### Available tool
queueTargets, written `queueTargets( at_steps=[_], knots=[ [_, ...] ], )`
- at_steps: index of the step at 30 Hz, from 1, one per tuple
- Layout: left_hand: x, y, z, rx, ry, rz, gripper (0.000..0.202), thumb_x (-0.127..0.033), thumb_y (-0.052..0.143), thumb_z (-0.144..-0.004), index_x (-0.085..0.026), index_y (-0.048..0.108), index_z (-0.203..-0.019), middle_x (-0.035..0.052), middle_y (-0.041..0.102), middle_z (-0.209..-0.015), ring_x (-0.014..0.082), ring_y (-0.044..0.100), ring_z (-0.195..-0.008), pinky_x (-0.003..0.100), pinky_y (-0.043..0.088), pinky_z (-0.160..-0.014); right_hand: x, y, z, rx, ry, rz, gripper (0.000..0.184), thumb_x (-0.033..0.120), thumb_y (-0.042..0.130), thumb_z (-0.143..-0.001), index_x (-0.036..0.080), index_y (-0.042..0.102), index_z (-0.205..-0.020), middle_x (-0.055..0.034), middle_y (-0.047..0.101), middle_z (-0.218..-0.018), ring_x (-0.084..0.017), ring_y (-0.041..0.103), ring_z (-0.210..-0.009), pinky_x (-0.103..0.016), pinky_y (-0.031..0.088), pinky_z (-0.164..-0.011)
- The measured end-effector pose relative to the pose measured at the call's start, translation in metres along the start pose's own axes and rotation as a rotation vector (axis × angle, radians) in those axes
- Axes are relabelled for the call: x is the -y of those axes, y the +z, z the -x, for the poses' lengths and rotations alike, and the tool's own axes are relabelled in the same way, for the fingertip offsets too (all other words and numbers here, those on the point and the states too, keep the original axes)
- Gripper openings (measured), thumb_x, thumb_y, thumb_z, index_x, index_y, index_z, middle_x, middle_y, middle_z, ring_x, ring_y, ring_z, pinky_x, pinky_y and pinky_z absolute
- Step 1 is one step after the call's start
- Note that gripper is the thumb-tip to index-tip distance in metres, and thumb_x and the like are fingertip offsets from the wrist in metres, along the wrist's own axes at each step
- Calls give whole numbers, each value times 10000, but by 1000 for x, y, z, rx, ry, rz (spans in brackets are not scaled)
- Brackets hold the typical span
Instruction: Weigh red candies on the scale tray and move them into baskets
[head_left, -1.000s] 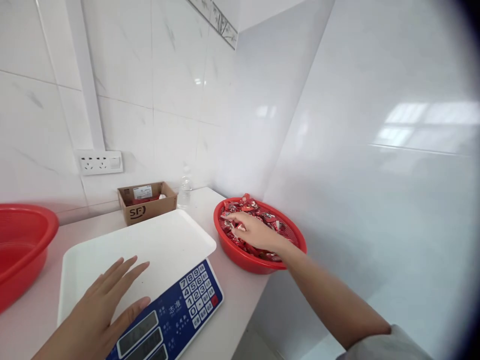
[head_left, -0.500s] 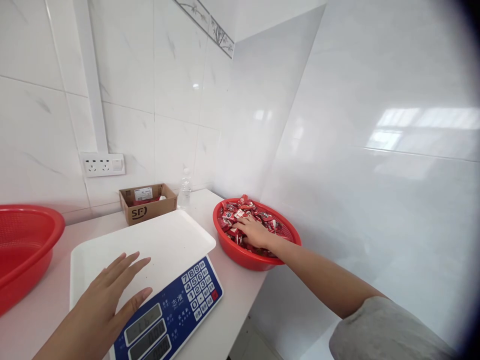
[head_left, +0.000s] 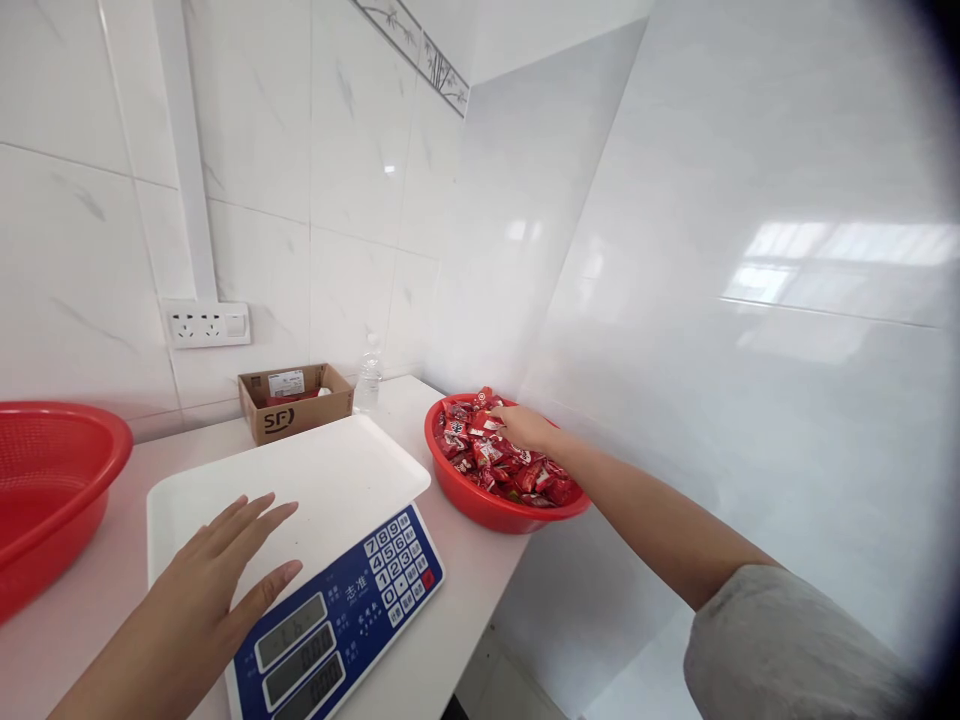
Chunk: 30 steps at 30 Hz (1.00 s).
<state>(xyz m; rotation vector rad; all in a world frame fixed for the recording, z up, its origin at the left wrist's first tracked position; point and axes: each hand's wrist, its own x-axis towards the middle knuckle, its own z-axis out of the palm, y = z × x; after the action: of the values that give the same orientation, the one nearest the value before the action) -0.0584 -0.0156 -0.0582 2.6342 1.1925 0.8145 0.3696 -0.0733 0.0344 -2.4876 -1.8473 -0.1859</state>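
My left hand point(head_left: 176, 600) hovers above the near left part of the scale, fingers spread and nothing in them. The scale has a white weighing tray point(head_left: 360, 470) and a blue key panel point(head_left: 352, 600) with lit-less grey displays. To the right, my right hand point(head_left: 529, 428) reaches into a red plastic basin point(head_left: 480, 512) heaped with small red wrapped snack packets point(head_left: 491, 455). Its fingers are bent together at the far side of the heap, with their tips on a red packet point(head_left: 484, 422). The palm side of this hand is hidden.
Another red basin point(head_left: 112, 455) stands at the left edge. Behind the scale are an open cardboard box point(head_left: 300, 415) with red things inside and a clear plastic bottle point(head_left: 369, 375). A tiled wall with a socket point(head_left: 206, 325) backs the white table point(head_left: 480, 590); a smooth wall rises on the right.
My right hand has moved from lying spread on the near packets to the far side of the heap, fingers drawn together. The near packets show more now. My left hand has barely shifted.
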Motion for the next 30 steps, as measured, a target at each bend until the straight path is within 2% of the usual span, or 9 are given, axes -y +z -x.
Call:
queueTargets(
  at_steps=[4, 7, 10, 15, 18, 24, 28, 30],
  knots=[
    [-2, -1, 2, 2, 9, -21, 523, -547, 419, -814, -313, 485, -1277, 17, 459, -1363, 288, 326, -1303, 496, 355, -1017, 22, -10, -2, -48, -52, -80, 265, 167, 484, -802, 175, 581, -1048, -96, 645, -1058, -231, 588, -943, -292, 410, -760],
    [-11, -8, 3, 30, -3, -47, 508, -515, 406, -832, -300, 476, -1287, 28, 452, -1370, 287, 313, -1310, 512, 323, -1032, 58, -19, -3, -50, -164, -168, 177, 214, 501, -805, 197, 586, -959, -42, 663, -960, -184, 596, -849, -254, 414, -700],
    [-23, -18, 4, 108, -46, -80, 515, -497, 387, -848, -281, 446, -1312, 40, 413, -1398, 285, 261, -1332, 516, 301, -1040, 102, -24, -4, 14, -318, -300, 151, 230, 541, -774, 208, 594, -914, -4, 666, -895, -158, 600, -791, -231, 419, -656],
    [-38, -38, 7, 186, -133, -126, 553, -472, 386, -863, -261, 344, -1372, 63, 328, -1446, 284, 185, -1353, 520, 248, -1059, 173, -25, -8, 265, -587, -631, 319, 269, 614, -720, 208, 600, -1034, -11, 669, -934, -157, 612, -807, -242, 452, -668],
    [-42, -47, 7, 232, -175, -131, 590, -462, 391, -864, -234, 286, -1398, 82, 271, -1468, 279, 134, -1362, 516, 211, -1071, 205, -24, -12, 297, -679, -666, 447, 316, 626, -726, 219, 552, -1156, -27, 667, -990, -156, 603, -837, -256, 457, -709],
    [-39, -51, 7, 323, -227, -153, 614, -463, 380, -864, -205, 265, -1409, 90, 231, -1479, 287, 100, -1369, 525, 175, -1073, 241, -20, -16, 173, -582, -658, 402, 271, 559, -795, 186, 529, -1187, -53, 657, -1011, -161, 614, -832, -286, 475, -753],
    [-37, -51, 7, 364, -244, -152, 593, -454, 385, -862, -215, 297, -1397, 84, 246, -1476, 300, 107, -1368, 539, 164, -1069, 249, -17, -17, 103, -505, -655, 396, 305, 493, -844, 171, 499, -1217, -77, 631, -1090, -183, 608, -936, -322, 465, -838],
    [-37, -51, 7, 367, -229, -138, 568, -459, 373, -866, -238, 321, -1386, 68, 261, -1475, 301, 111, -1368, 539, 159, -1070, 249, -13, -18, 87, -528, -630, 452, 286, 504, -836, 162, 450, -1267, -101, 578, -1204, -199, 564, -1055, -332, 436, -902]
  ],
)
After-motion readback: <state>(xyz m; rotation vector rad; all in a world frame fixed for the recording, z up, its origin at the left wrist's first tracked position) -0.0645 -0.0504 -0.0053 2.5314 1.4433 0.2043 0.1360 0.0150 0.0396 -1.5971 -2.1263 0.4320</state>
